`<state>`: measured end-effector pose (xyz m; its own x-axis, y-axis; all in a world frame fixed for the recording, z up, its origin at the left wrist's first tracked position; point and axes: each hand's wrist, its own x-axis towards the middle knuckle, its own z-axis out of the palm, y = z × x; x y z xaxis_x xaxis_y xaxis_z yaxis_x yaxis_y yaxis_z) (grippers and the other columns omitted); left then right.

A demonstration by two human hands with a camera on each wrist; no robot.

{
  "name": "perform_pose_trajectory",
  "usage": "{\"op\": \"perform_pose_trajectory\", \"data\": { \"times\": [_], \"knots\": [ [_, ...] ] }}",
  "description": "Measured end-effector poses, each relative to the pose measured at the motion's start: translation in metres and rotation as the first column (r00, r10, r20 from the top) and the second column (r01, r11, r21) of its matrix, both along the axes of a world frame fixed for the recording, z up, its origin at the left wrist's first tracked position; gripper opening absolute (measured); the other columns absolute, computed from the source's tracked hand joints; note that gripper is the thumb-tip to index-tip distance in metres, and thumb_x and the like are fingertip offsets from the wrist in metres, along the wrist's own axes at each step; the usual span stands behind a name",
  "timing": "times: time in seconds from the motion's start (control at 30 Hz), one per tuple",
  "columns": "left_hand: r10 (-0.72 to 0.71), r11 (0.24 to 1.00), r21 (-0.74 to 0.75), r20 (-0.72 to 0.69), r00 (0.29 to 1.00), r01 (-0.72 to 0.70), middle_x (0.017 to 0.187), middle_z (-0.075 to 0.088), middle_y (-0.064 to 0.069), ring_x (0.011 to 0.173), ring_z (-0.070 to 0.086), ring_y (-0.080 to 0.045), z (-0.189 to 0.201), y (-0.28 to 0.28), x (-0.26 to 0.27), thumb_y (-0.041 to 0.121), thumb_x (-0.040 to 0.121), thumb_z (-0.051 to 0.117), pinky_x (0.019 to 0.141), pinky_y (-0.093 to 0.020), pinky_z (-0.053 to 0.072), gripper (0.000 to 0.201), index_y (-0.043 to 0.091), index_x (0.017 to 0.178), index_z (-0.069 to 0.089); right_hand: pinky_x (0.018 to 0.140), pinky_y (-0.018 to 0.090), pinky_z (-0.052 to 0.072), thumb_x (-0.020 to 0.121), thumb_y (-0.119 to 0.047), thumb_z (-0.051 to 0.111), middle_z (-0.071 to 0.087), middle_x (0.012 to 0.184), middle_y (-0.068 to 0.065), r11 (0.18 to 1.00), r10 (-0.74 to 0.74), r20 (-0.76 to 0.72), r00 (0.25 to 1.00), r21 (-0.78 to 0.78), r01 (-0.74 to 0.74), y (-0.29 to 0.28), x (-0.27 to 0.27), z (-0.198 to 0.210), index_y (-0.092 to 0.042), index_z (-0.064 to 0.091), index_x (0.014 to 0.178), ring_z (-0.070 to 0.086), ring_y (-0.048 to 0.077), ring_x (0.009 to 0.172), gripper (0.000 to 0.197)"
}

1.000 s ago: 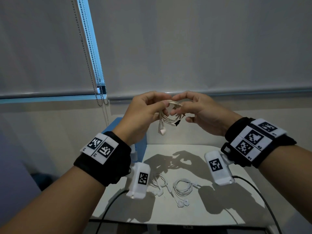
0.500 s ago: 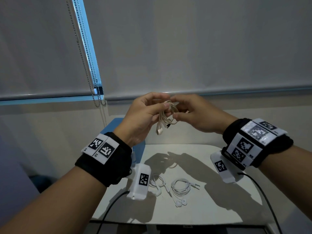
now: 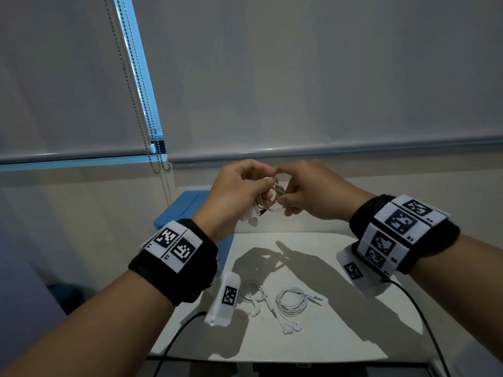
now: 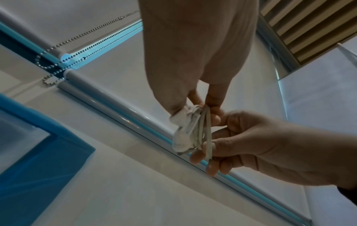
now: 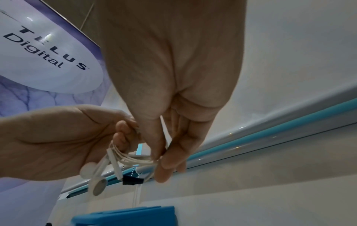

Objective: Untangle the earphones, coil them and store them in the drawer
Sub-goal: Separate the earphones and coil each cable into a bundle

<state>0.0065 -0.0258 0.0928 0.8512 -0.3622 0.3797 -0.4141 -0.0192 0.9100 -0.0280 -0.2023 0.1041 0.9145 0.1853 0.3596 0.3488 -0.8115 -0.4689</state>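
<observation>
Earphones: cream cable looped in a small coil, held in the air between both hands. Left hand grips the bud end, buds hanging below it. Right hand pinches the coil's opposite side; loops run hand to hand.

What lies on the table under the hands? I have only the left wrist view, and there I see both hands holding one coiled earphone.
Observer: The head view shows two more white earphone sets on the table: a coiled set and, to its left, a looser set.
Operator: Thank you. Does the held one show its plug?
Observer: Yes. In the right wrist view a black plug hangs under the held coil, beside an earbud.
</observation>
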Motion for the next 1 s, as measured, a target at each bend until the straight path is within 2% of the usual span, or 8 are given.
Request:
{"op": "perform_pose_trajectory", "data": {
  "times": [0.13, 0.23, 0.33, 0.47, 0.7, 0.8, 0.87, 1.0],
  "knots": [
    [0.047, 0.994, 0.097, 0.087, 0.995, -0.056, 0.096, 0.072, -0.006, 0.065, 0.065, -0.012, 0.001, -0.001, 0.001, 0.006, 0.093, 0.071, 0.066, -0.026, 0.056, 0.012, 0.013, 0.103, 0.074, 0.061, 0.024, 0.055, 0.091, -0.003, 0.067, 0.072, 0.073, -0.002, 1.0, 0.014, -0.03, 0.999, 0.009, -0.014, 0.006, -0.001, 0.001, -0.021, 0.058, 0.119, 0.073, 0.003, 0.06, 0.034],
    [0.061, 0.965, 0.244, 0.16, 0.985, -0.099, 0.105, 0.071, 0.005, 0.081, 0.071, -0.014, 0.0, 0.004, 0.002, 0.018, 0.089, 0.079, 0.072, -0.033, 0.062, 0.018, 0.024, 0.105, 0.075, 0.066, 0.029, 0.061, 0.088, 0.003, 0.064, 0.076, 0.071, 0.005, 0.986, 0.094, -0.133, 0.987, 0.151, -0.073, 0.004, -0.003, 0.003, -0.019, 0.064, 0.114, 0.077, 0.014, 0.069, 0.034],
    [0.045, 0.944, 0.317, 0.159, 0.986, -0.094, 0.105, 0.073, 0.008, 0.091, 0.072, -0.014, -0.002, 0.009, 0.002, 0.025, 0.088, 0.079, 0.081, -0.035, 0.062, 0.021, 0.027, 0.109, 0.077, 0.071, 0.03, 0.059, 0.091, 0.003, 0.067, 0.078, 0.076, 0.009, 0.947, 0.192, -0.228, 0.954, 0.298, -0.12, -0.001, -0.004, 0.005, -0.018, 0.064, 0.124, 0.079, 0.024, 0.079, 0.04],
    [0.071, 0.914, 0.376, 0.219, 0.973, -0.151, 0.089, 0.076, 0.008, 0.079, 0.069, -0.003, -0.006, 0.01, 0.007, 0.026, 0.09, 0.077, 0.076, -0.028, 0.058, 0.018, 0.022, 0.108, 0.079, 0.075, 0.031, 0.06, 0.094, 0.003, 0.068, 0.078, 0.088, 0.014, 0.913, 0.249, -0.3, 0.921, 0.39, -0.12, -0.003, -0.001, -0.001, -0.02, 0.037, 0.156, 0.079, 0.027, 0.083, 0.073],
    [0.107, 0.878, 0.41, 0.337, 0.935, -0.248, 0.087, 0.076, 0.006, 0.082, 0.071, -0.007, -0.01, 0.006, 0.009, 0.023, 0.091, 0.075, 0.08, -0.034, 0.06, 0.009, 0.02, 0.097, 0.081, 0.078, 0.038, 0.062, 0.092, 0.015, 0.063, 0.075, 0.091, 0.019, 0.815, 0.26, -0.312, 0.914, 0.579, -0.034, 0.003, 0.004, -0.009, -0.023, 0.027, 0.161, 0.078, 0.035, 0.088, 0.086],
    [0.13, 0.853, 0.424, 0.394, 0.91, -0.305, 0.089, 0.077, 0.004, 0.082, 0.07, -0.004, -0.011, 0.004, 0.01, 0.022, 0.09, 0.076, 0.075, -0.022, 0.058, 0.013, 0.018, 0.101, 0.081, 0.071, 0.028, 0.062, 0.093, 0.016, 0.06, 0.074, 0.108, 0.026, 0.718, 0.299, -0.359, 0.884, 0.695, 0.04, 0.002, 0.004, -0.009, -0.019, 0.024, 0.161, 0.077, 0.034, 0.093, 0.085],
    [0.153, 0.861, 0.401, 0.384, 0.91, -0.314, 0.089, 0.077, 0.005, 0.081, 0.069, -0.002, -0.01, 0.006, 0.01, 0.022, 0.09, 0.077, 0.068, -0.012, 0.052, 0.013, 0.018, 0.101, 0.082, 0.065, 0.024, 0.06, 0.093, 0.017, 0.059, 0.073, 0.108, 0.026, 0.672, 0.295, -0.37, 0.881, 0.736, 0.084, -0.001, 0.002, -0.008, -0.012, 0.025, 0.16, 0.078, 0.033, 0.092, 0.081],
    [0.164, 0.904, 0.348, 0.252, 0.954, -0.248, 0.089, 0.076, 0.006, 0.083, 0.071, -0.008, -0.006, 0.012, 0.014, 0.022, 0.085, 0.083, 0.075, -0.023, 0.057, 0.014, 0.021, 0.098, 0.081, 0.066, 0.023, 0.059, 0.093, 0.016, 0.059, 0.072, 0.1, 0.027, 0.715, 0.284, -0.383, 0.879, 0.695, 0.071, -0.007, -0.001, -0.007, -0.004, 0.03, 0.157, 0.078, 0.033, 0.09, 0.073]
  ]
}}
